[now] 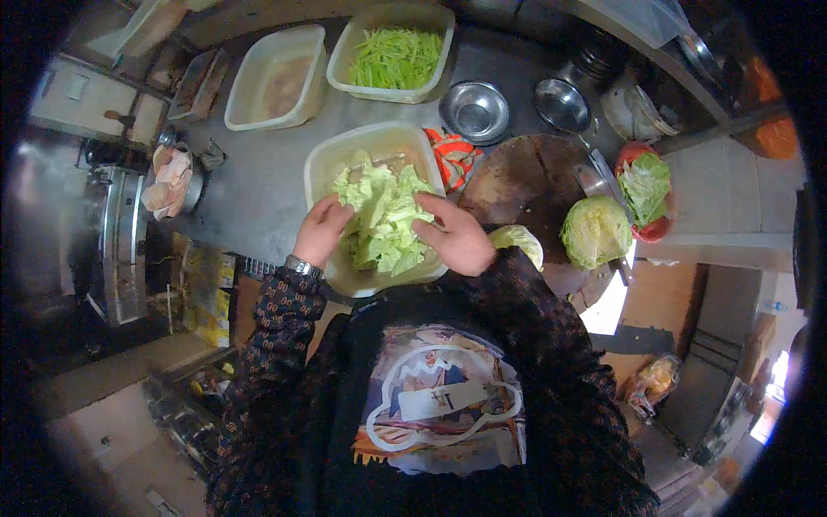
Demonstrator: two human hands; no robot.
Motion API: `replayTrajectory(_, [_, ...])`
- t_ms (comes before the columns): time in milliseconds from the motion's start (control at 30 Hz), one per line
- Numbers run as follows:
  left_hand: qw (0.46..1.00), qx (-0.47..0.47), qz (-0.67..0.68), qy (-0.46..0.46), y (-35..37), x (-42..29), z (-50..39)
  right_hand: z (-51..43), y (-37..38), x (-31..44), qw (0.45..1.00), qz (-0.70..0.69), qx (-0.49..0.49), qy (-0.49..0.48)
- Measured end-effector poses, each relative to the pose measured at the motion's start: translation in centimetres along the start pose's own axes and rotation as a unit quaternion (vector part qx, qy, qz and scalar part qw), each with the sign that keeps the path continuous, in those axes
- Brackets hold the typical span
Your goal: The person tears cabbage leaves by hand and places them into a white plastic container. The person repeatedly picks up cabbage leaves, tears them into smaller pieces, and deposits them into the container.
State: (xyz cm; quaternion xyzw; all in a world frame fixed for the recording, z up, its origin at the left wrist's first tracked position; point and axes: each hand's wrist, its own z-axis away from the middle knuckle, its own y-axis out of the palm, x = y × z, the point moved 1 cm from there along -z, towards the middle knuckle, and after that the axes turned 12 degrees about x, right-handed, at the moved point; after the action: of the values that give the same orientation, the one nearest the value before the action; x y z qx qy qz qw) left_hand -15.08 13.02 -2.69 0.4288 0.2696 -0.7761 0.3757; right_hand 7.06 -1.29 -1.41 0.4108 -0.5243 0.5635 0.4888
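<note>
A pale plastic tub (318, 161) stands directly before me with torn green cabbage leaves (384, 213) in it. My left hand (321, 226), with a metal watch at the wrist, pinches the left edge of the leaves. On the opposite side, my right hand (460, 236) has leaf between its thumb and fingers. Its fingertips partly hide that edge. Close to my right forearm lies a pale piece of cabbage (517, 242). A cut cabbage head (596, 232) rests at the right side of the round wooden chopping board (517, 174).
A cleaver (601, 171) lies on the board's right side beside a red basket (669, 220) of leaves. Behind are metal bowls (475, 111), an orange-and-grey cloth (452, 158), a tub (336, 68) of cut green stalks and another tub (234, 110). Raw meat (171, 181) fills a bowl at left.
</note>
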Motion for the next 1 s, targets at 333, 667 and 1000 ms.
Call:
replayTrajectory(333, [0.935, 0.224, -0.219, 0.168, 8.5, -2.7, 2.9, 14.9, -11.5, -1.3, 0.942, 0.31, -0.04, 0.122])
replayTrajectory(667, [0.774, 0.31, -0.495, 0.245, 19.5, -4.4, 2.5, 14.0, -6.7, -3.4, 0.942, 0.249, -0.129, 0.182])
replayTrajectory(1000, [0.751, 0.307, -0.508, 0.288, 19.2, -4.2, 1.5, 13.6, -7.6, -3.1, 0.954, 0.248, -0.071, 0.15])
